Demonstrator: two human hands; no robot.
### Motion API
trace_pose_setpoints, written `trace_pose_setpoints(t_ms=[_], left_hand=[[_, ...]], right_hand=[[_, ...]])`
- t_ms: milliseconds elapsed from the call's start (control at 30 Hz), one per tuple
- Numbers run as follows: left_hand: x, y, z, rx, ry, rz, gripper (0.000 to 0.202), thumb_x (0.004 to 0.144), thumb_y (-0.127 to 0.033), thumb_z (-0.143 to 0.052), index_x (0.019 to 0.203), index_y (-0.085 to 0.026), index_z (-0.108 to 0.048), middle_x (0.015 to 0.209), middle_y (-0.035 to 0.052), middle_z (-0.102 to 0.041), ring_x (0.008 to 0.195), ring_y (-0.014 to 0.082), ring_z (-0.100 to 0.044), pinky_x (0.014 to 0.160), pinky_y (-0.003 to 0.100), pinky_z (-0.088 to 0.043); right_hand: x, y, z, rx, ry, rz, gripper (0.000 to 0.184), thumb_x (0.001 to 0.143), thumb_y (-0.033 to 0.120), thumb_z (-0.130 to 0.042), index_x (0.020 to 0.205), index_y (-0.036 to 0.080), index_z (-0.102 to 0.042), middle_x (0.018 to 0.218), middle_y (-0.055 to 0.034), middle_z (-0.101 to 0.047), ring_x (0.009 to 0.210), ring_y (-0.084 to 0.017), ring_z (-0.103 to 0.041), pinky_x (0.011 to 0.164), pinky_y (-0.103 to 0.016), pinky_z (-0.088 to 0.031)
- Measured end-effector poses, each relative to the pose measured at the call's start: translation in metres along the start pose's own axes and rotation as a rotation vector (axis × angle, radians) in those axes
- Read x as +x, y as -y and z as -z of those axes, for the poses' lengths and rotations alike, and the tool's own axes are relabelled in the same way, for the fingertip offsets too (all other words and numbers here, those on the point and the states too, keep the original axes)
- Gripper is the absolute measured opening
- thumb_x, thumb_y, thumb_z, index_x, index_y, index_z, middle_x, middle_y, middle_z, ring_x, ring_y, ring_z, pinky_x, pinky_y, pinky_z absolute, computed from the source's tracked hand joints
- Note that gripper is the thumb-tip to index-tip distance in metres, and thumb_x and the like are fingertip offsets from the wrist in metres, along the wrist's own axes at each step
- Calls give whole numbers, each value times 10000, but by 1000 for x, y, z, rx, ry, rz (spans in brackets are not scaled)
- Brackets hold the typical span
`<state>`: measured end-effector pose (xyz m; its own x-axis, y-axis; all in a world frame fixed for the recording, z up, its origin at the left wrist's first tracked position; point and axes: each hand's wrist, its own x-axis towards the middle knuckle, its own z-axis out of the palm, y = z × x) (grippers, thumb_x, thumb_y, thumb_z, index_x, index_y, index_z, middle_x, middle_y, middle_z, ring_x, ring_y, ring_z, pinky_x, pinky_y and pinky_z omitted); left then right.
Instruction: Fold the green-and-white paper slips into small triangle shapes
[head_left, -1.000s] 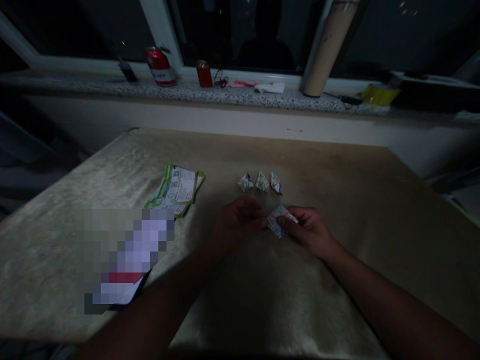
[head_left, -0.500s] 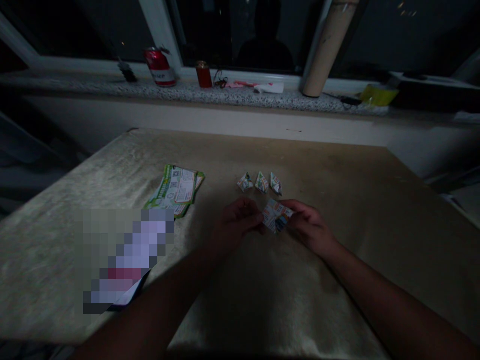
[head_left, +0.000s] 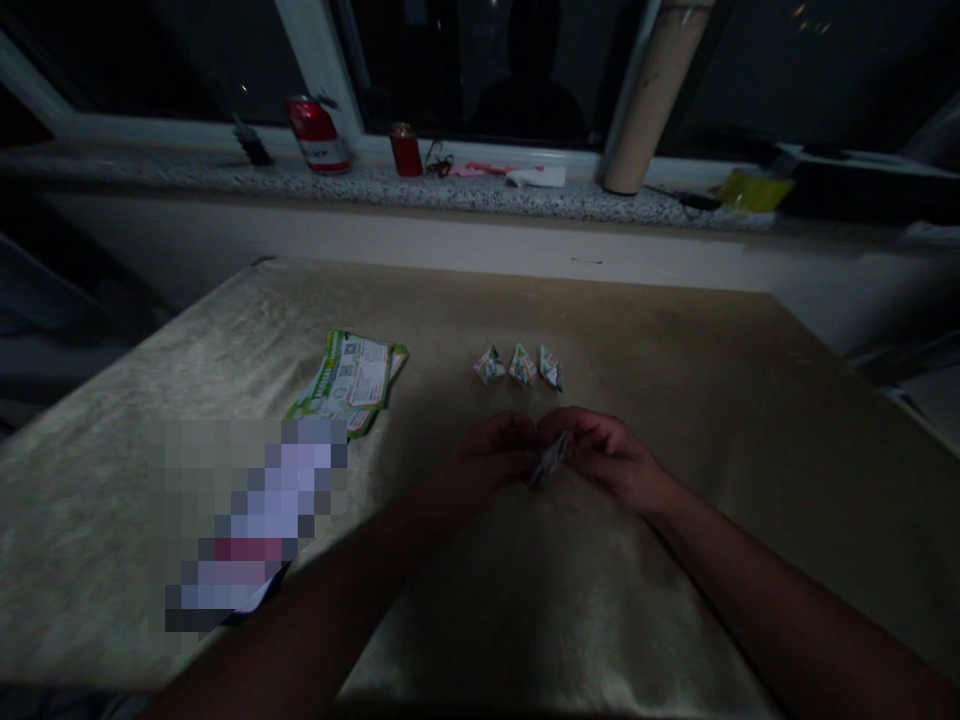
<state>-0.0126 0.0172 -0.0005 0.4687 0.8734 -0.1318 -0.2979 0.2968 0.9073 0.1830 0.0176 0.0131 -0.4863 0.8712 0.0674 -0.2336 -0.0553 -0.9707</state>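
Between my fingertips is a small piece of folded printed paper (head_left: pixel 551 460), now tilted so that it shows narrow. My left hand (head_left: pixel 499 447) pinches it from the left, and my right hand (head_left: pixel 600 445) grips it from the right. Both hands are close together over the table. Just beyond them, three small folded paper shapes stand in a row: a left one (head_left: pixel 490 366), a middle one (head_left: pixel 522 366) and a right one (head_left: pixel 551 368). The fingers hide part of the held paper.
Green-and-white printed leaflets (head_left: pixel 352 380) lie left of my hands on the cloth-covered table (head_left: pixel 675 370). A blurred-out device (head_left: pixel 262 510) sits near my left forearm. On the windowsill stand a red can (head_left: pixel 318 135), a small red container (head_left: pixel 406 150) and a cardboard tube (head_left: pixel 656 100).
My hands have come closer together. The folded paper has gone from lying broad and face-up between them to a narrow, tilted shape. The three paper shapes have stayed in place.
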Motion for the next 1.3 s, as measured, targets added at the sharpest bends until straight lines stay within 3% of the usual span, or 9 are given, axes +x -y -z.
trace_pose_setpoints(t_ms=[167, 367, 600, 733, 833, 933, 1133, 1300], left_hand=[[1, -4, 0, 303, -90, -147, 263, 650, -200, -783, 805, -166, -573, 756, -14, -604, 677, 110, -563, 629, 225, -442], [-12, -18, -7, 571, -170, -256, 375, 684, -216, -754, 1010, -212, -569, 919, 12, -692, 807, 164, -650, 725, 270, -505], [-13, -21, 8, 1202, -51, -484, 393, 733, -173, -701, 1106, -224, -589, 1137, 59, -633, 1047, 233, -608, 926, 372, -486], [-12, -19, 11, 1454, 13, -542, 344, 770, -192, -688, 1104, -209, -611, 1180, 89, -594, 1103, 250, -559, 957, 385, -468], [-12, -17, 9, 1614, 106, -517, 161, 807, -214, -658, 966, -192, -648, 1072, 77, -619, 1000, 238, -572, 910, 384, -468], [-12, -16, 6, 1688, 183, -518, 88, 851, -240, -626, 908, -179, -656, 993, 67, -634, 929, 223, -577, 876, 374, -457], [-12, -15, 7, 1728, 187, -497, 122, 877, -280, -613, 905, -172, -664, 958, 67, -650, 900, 227, -590, 840, 377, -445], [-10, -13, 7, 1737, 195, -465, 139, 881, -289, -600, 913, -174, -670, 961, 73, -661, 895, 229, -602, 840, 382, -444]], right_hand=[[-1, 0, 1, -14, -37, -45, 271, 795, 403, -794, 876, 178, -665, 770, -17, -680, 675, -126, -630, 654, -245, -501], [0, -6, 8, -48, -100, -38, 260, 795, 400, -790, 881, 173, -698, 754, -14, -691, 689, -134, -637, 692, -264, -501], [2, -3, 10, -232, -120, -29, 243, 832, 378, -735, 938, 161, -707, 798, -22, -714, 674, -126, -628, 647, -248, -486], [0, -5, 8, -564, -146, 19, 234, 889, 352, -656, 1029, 167, -685, 686, 18, -625, 594, -116, -548, 557, -229, -417], [-2, -2, 8, -896, -78, 79, 167, 918, 277, -599, 1009, 177, -696, 720, -5, -632, 647, -138, -569, 607, -249, -431], [-4, 9, 10, -1123, 86, 164, 182, 924, 171, -541, 1004, 179, -704, 858, -56, -674, 786, -169, -617, 721, -275, -462], [-11, 27, 16, -1237, 315, 159, 124, 848, 196, -654, 960, 207, -706, 937, -42, -680, 873, -177, -638, 794, -283, -471], [-10, 26, 17, -1387, 322, 206, 87, 864, 286, -685, 907, 222, -725, 902, -38, -695, 871, -195, -641, 796, -309, -456]])
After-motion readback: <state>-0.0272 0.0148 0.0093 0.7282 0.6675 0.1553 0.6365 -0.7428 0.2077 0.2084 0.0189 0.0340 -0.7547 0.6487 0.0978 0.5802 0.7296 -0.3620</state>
